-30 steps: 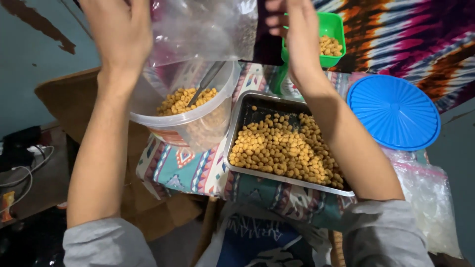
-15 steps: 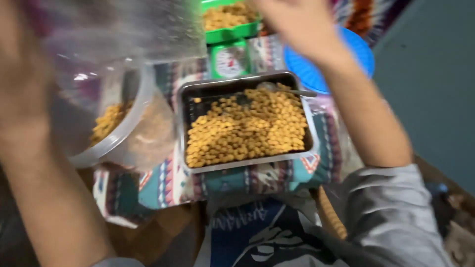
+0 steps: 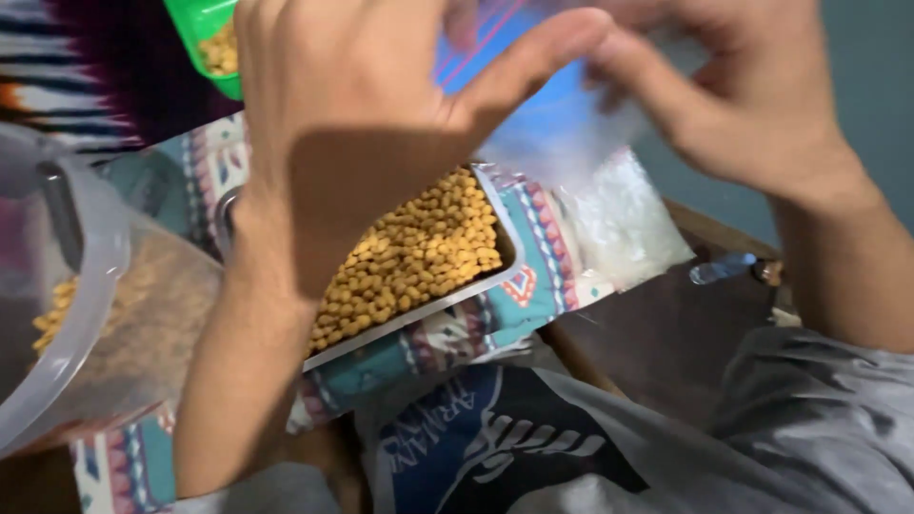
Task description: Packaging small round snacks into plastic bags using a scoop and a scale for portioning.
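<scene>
Clear plastic bucket [image 3: 67, 314] holds yellow-brown pellets; green tub [image 3: 205, 38] likewise; metal tray [image 3: 419, 257] is heaped with them. Left hand [image 3: 352, 133] and right hand [image 3: 743, 95], grips pinched, hold a clear plastic bag [image 3: 562, 124] above the tray.

Dim indoor light, motion blur, soft focus, shadowed forearm, muted colours

I count two hands, the left [image 3: 352, 124] and the right [image 3: 752, 95], on one clear bag [image 3: 552, 124]. One metal tray [image 3: 419, 319] of pellets, one plastic tub [image 3: 67, 314], one green cup [image 3: 205, 38], one stack of bags [image 3: 619, 224].
</scene>
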